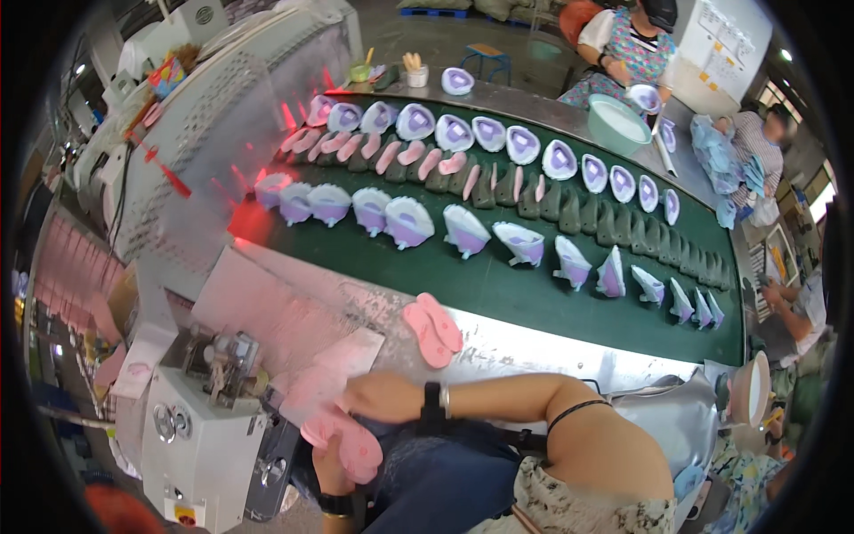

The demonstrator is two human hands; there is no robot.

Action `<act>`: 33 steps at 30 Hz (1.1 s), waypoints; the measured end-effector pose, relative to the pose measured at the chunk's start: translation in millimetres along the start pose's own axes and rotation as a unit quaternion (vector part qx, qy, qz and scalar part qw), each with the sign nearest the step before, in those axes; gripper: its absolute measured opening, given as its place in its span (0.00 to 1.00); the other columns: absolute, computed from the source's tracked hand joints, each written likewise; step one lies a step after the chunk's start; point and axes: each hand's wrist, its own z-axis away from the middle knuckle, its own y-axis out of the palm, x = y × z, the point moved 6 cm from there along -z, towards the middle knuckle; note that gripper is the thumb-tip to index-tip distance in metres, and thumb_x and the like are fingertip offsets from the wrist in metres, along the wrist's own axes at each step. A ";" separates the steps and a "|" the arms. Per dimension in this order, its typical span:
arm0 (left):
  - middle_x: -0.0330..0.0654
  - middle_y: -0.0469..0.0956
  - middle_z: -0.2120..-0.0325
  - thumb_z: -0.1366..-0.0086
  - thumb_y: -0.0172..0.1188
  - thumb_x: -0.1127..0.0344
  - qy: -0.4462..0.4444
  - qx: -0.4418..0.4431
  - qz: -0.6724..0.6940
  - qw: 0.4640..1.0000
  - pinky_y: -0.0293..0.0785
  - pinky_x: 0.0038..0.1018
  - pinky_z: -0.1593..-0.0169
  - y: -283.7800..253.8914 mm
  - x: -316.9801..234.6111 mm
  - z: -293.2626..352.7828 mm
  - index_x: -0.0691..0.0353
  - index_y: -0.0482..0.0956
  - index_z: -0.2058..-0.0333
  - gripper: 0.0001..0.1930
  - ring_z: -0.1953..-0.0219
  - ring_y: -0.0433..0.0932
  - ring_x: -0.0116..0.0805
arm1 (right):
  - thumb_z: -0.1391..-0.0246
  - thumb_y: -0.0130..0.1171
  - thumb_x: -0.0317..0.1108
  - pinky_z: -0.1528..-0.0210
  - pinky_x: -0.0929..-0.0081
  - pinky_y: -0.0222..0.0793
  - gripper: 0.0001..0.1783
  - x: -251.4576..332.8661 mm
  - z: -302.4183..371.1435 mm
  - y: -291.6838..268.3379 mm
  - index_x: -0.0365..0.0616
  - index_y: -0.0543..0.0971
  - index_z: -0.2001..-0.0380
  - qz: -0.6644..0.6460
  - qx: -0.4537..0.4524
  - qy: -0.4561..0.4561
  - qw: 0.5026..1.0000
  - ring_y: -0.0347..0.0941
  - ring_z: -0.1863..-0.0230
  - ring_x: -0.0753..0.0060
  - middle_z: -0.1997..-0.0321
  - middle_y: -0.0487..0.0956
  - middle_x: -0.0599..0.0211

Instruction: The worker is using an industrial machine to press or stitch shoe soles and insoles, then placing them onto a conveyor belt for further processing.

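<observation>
Lower left-centre, left fingers [333, 448] grasp pink insoles [360, 451], which loose pinching could drop; whether right fingers [358, 400] grip, I cannot tell.

No words or numbers are reading clearly. Large white upright board [725, 53], far right, is carrying pale sheets and small yellow-orange notes; their writing is staying illegible. White boxy metal machine [213, 467], near left, is bearing a yellow-and-red square sticker [185, 515], too small to tell. White machine housing [181, 34], far left, is showing a dark-ringed round emblem [204, 15], also unreadable. Pink flat foot-shaped pieces [360, 452], near left of centre, are showing small reddish marks, not readable.
</observation>
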 end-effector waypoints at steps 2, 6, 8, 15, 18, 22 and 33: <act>0.43 0.77 0.63 0.34 0.50 0.64 0.066 -0.030 -0.028 0.997 0.73 0.25 0.57 -2.8 -19.2 5.3 0.71 0.73 0.56 0.15 0.61 0.77 0.31 | 0.41 0.47 0.47 0.65 0.63 0.68 0.18 34.8 -1.2 28.1 0.43 0.75 0.69 -0.017 0.027 0.012 0.999 0.73 0.66 0.51 0.70 0.76 0.55; 0.45 0.78 0.66 0.32 0.47 0.58 0.040 -0.081 0.027 0.996 0.74 0.26 0.58 -50.7 -11.5 2.4 0.71 0.73 0.57 0.19 0.64 0.78 0.34 | 0.47 0.56 0.39 0.71 0.67 0.69 0.14 16.2 -13.4 84.8 0.39 0.74 0.64 -0.137 0.021 0.117 0.983 0.76 0.72 0.61 0.73 0.77 0.55; 0.48 0.78 0.67 0.32 0.44 0.52 -0.018 -0.051 0.130 0.990 0.76 0.30 0.60 -65.1 -1.1 12.2 0.70 0.72 0.58 0.22 0.66 0.78 0.38 | 0.52 0.57 0.34 0.76 0.70 0.67 0.09 14.8 -29.0 79.3 0.39 0.73 0.71 -0.223 0.018 0.169 0.960 0.72 0.78 0.71 0.81 0.74 0.64; 0.42 0.73 0.68 0.40 0.44 0.48 -0.099 0.020 0.284 0.953 0.75 0.37 0.62 -89.5 31.3 36.7 0.62 0.70 0.59 0.22 0.67 0.77 0.42 | 0.53 0.57 0.34 0.68 0.71 0.69 0.12 -38.6 -153.7 81.6 0.36 0.76 0.67 -0.175 -0.083 0.093 0.977 0.75 0.73 0.68 0.74 0.78 0.57; 0.42 0.73 0.68 0.39 0.45 0.47 -0.128 0.003 0.279 0.952 0.75 0.37 0.62 -92.6 38.7 39.7 0.62 0.70 0.59 0.22 0.67 0.77 0.41 | 0.52 0.55 0.33 0.64 0.67 0.70 0.13 -39.2 -189.0 87.8 0.36 0.76 0.65 -0.072 -0.087 0.103 0.988 0.76 0.69 0.58 0.71 0.78 0.51; 0.44 0.74 0.67 0.37 0.46 0.44 -0.122 -0.018 0.256 0.959 0.76 0.37 0.60 -106.9 43.8 43.3 0.65 0.69 0.56 0.26 0.65 0.77 0.43 | 0.53 0.55 0.32 0.60 0.62 0.69 0.13 -19.3 -190.9 72.1 0.38 0.75 0.64 0.010 -0.109 0.023 0.994 0.74 0.63 0.51 0.66 0.77 0.50; 0.46 0.74 0.62 0.36 0.48 0.40 -0.063 -0.088 0.149 0.983 0.73 0.36 0.55 -138.8 59.3 60.9 0.60 0.64 0.49 0.29 0.59 0.75 0.43 | 0.53 0.54 0.40 0.58 0.57 0.70 0.17 -19.6 -230.6 90.2 0.34 0.78 0.72 -0.125 -0.091 0.141 0.978 0.75 0.61 0.48 0.67 0.78 0.44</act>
